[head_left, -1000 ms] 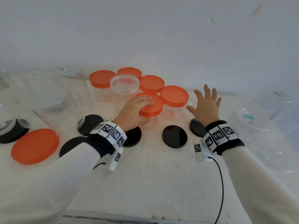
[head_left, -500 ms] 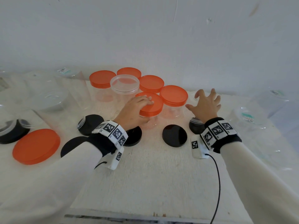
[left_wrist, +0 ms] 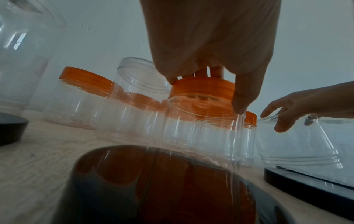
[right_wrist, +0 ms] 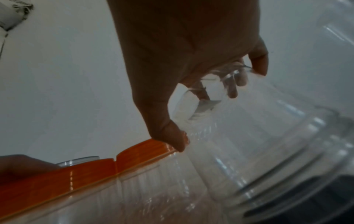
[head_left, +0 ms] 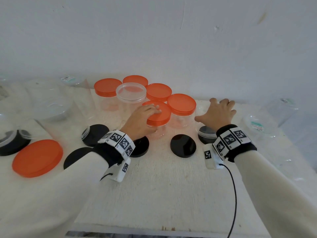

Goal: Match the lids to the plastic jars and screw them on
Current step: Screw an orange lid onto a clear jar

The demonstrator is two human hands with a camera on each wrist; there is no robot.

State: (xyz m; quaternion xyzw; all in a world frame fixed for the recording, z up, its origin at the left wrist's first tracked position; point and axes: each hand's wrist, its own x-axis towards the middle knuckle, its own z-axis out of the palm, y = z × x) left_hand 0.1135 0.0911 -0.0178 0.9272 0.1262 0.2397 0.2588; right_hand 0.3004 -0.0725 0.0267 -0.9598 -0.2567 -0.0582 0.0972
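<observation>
My left hand (head_left: 142, 117) grips the orange lid (head_left: 160, 115) of a small clear jar near the table's middle. In the left wrist view its fingers and thumb curl round that orange lid (left_wrist: 203, 89), which sits on the jar's mouth. My right hand (head_left: 217, 112) sits on top of a clear jar (head_left: 199, 122) that stands upside down on a black lid (head_left: 205, 137). Seen from the right wrist, the fingers curl over the base of this clear jar (right_wrist: 249, 144), thumb on its side. The same jar (left_wrist: 298, 144) shows at the right of the left wrist view.
Several orange-lidded jars (head_left: 181, 103) and one open clear jar (head_left: 131, 93) stand behind my hands. Loose black lids (head_left: 183, 146) and an orange lid (head_left: 36, 158) lie in front and left. Big clear jars (head_left: 51, 109) flank both sides. A cable (head_left: 234, 194) trails from my right wrist.
My right hand, spread open above the table before, has come down and curled its fingers over the upside-down clear jar. My left hand has stayed on the orange lid.
</observation>
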